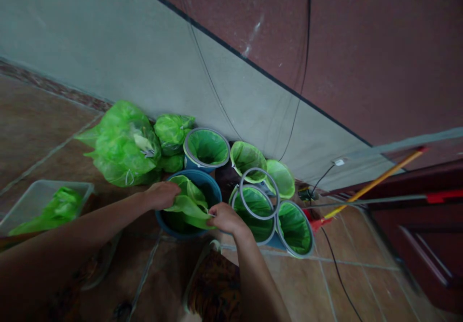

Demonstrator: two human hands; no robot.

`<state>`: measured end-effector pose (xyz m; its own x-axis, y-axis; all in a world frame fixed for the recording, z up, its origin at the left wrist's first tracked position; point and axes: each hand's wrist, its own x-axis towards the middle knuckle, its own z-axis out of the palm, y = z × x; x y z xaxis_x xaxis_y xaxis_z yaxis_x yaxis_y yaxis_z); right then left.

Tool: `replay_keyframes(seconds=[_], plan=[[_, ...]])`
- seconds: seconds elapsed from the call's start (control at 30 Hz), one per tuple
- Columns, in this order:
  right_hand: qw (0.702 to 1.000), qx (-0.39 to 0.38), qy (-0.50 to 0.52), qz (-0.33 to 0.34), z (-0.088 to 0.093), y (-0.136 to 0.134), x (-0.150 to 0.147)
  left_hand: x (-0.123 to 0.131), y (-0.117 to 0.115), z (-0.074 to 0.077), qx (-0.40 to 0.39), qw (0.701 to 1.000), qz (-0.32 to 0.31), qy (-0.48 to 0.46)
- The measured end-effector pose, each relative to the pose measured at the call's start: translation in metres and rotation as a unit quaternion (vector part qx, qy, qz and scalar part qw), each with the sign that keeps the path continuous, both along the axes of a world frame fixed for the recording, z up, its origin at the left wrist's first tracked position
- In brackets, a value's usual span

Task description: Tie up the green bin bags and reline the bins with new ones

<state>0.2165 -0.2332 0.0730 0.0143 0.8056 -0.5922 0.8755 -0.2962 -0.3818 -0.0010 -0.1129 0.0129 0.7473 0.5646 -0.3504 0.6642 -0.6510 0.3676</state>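
Note:
Both my hands hold a green plastic bag (pixel 190 204) by its edges, stretched between them over a blue bin (pixel 213 184). My left hand (pixel 165 195) grips the bag's left side with closed fingers. On the other side, my right hand (pixel 226 217) pinches the bag above the bin's right rim. Part of the bag hangs inside the bin, whose bottom is hidden. A loose grey ring (pixel 277 187) rests on a lined bin (pixel 253 235) to the right of my right hand.
More bins lined with green bags, such as this one (pixel 229 153), stand along the wall. Filled green bags (pixel 126 139) lie to their left. A clear plastic box (pixel 87 187) holds a green bag. Yellow and grey handles (pixel 376 182) lean at right; a black cable (pixel 336 259) crosses the floor.

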Motion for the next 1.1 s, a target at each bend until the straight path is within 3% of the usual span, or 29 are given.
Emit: replay_keyframes(seconds=[0.27, 0.47, 0.6, 0.93, 1.1], plan=[[0.997, -0.034, -0.015, 0.063, -0.012, -0.001, -0.003, 0.007, -0.016, 0.008, 0.022, 0.999, 0.033, -0.002], [0.999, 0.04, -0.022, -0.024, -0.024, 0.002, -0.018, 0.014, -0.024, 0.007, 0.01, 0.998, 0.028, -0.054], [0.998, 0.057, -0.021, -0.033, -0.033, 0.007, -0.029, 0.019, -0.028, 0.006, -0.01, 0.997, 0.033, -0.069], [0.997, 0.067, 0.023, 0.0, -0.018, 0.011, -0.039, 0.021, -0.027, -0.001, -0.055, 0.987, 0.071, -0.133], [0.997, 0.077, 0.03, -0.002, -0.02, 0.01, -0.04, 0.023, -0.027, -0.006, -0.094, 0.982, 0.092, -0.136]])
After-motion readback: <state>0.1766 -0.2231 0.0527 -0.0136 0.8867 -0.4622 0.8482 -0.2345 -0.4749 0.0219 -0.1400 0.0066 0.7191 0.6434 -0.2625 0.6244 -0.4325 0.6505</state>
